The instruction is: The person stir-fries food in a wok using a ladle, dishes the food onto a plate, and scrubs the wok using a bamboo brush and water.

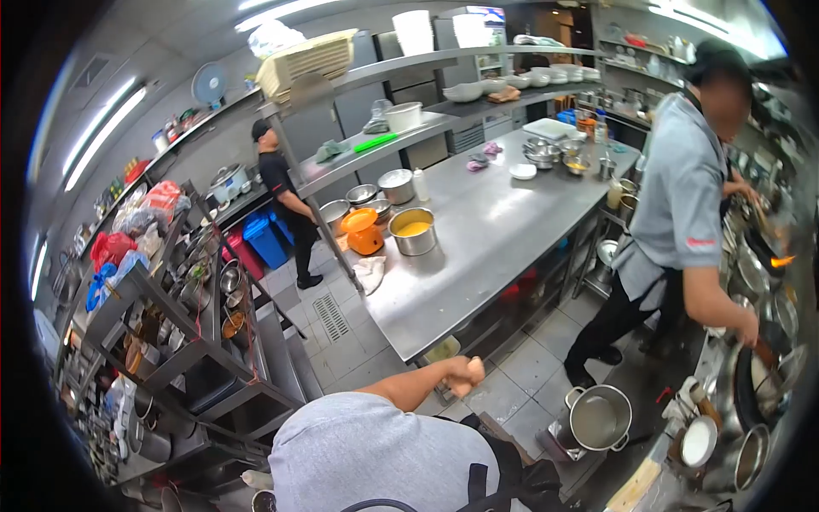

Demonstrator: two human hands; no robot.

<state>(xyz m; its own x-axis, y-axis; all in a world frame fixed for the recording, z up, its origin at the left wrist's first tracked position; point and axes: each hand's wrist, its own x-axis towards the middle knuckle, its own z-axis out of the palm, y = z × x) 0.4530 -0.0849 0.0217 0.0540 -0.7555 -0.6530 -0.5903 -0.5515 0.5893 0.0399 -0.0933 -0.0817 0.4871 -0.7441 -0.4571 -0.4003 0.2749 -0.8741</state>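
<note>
My left hand [465, 375] is closed in a loose fist, with nothing visible in it. It is in front of my grey sleeve, over the tiled floor and just below the near corner of the steel table [495, 247], apart from it. My right hand is out of view. On the table stand a pot of yellow liquid [413, 232], an orange container [363, 230] and a white cloth [369, 275]. A large pot [600, 417] sits low on the right.
A co-worker in grey [682, 188] stands at the stove at right, one hand on a pan handle and a flame nearby. Another person in black [290, 196] is at the back left. Cluttered shelving [188, 341] lines the left. A shelf [375, 145] overhangs the table.
</note>
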